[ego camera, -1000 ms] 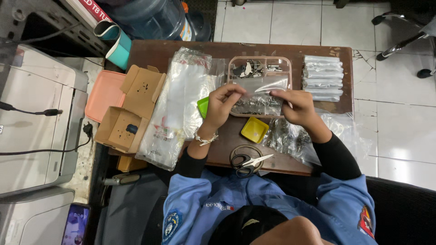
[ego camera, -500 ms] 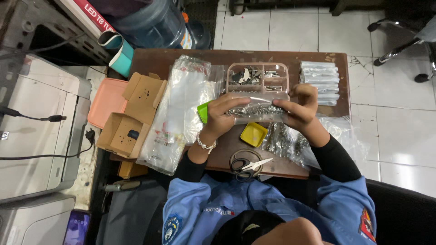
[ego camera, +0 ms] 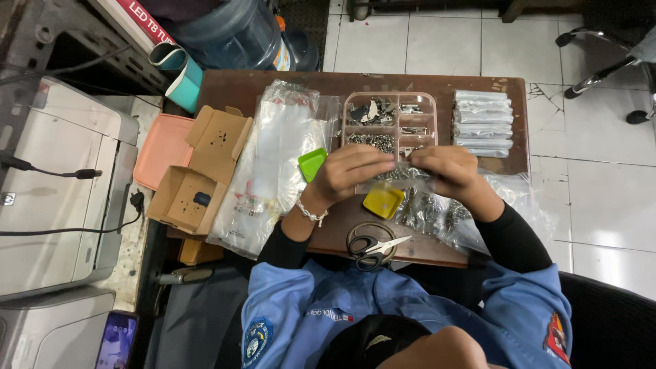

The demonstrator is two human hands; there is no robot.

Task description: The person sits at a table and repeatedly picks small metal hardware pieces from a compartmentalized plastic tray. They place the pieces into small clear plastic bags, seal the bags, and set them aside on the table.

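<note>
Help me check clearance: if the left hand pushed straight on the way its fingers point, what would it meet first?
Probably the right hand: the left hand points across at it, both gripping one small clear bag.

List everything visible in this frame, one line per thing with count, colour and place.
small clear bag: one, transparent with metal parts inside, held between both hands
compartment tray: one, pink-rimmed clear, table centre, holds metal parts
filled bags: a stack, clear and silvery, table's far right
yellow dish: one, below the hands
green dish: one, beside the left hand
scissors: one pair, black handles, near table edge
bags of hardware: a pile, clear, under the right forearm
empty plastic bags: a heap, clear, table's left
cardboard box: one, brown, open, left table edge
pink tray: one, left of the box
water jug: one, blue, on the floor
printer: one, grey, far left
left hand: gripping the bag
right hand: gripping the bag
</note>
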